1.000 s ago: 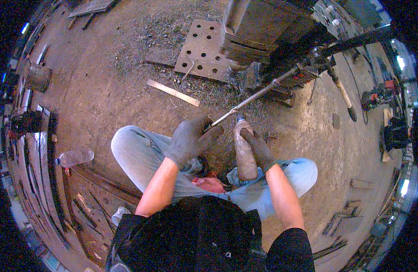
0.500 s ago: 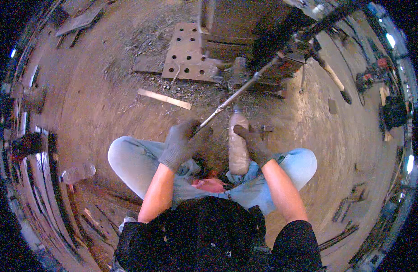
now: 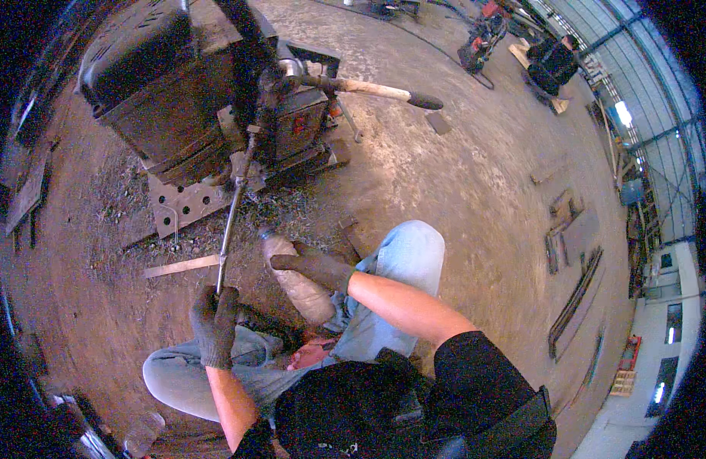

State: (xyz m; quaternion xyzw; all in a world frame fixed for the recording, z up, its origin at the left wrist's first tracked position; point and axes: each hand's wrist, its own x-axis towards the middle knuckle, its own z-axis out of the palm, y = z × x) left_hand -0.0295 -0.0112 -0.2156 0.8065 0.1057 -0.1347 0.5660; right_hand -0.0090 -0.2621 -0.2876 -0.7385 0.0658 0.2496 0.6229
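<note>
My left hand (image 3: 214, 325), in a dark knitted glove, is closed round the lower end of a long thin metal lever (image 3: 233, 218). The lever runs up to a dark, grimy machine (image 3: 158, 103). My right hand (image 3: 318, 269), also gloved, wraps round a crumpled plastic bottle (image 3: 292, 284) with cloudy brownish contents. That bottle leans between my bent knees, its capped end pointing toward the machine. Under the machine lies a steel plate (image 3: 177, 222) with round holes, and dark metal shavings (image 3: 273, 210) are scattered about it.
A flat light strip (image 3: 182, 266) lies by the plate. Out from the machine sticks a wooden handle (image 3: 376, 90) with a dark end. Metal bars (image 3: 576, 302) lie on the floor at right. Another person (image 3: 552, 67) in dark clothes sits low at the far right, near red-and-black equipment (image 3: 483, 38).
The view has swung to the right, so machine, lever and bottle now appear further left and tilted. Both hands keep their holds on the lever and the bottle.
</note>
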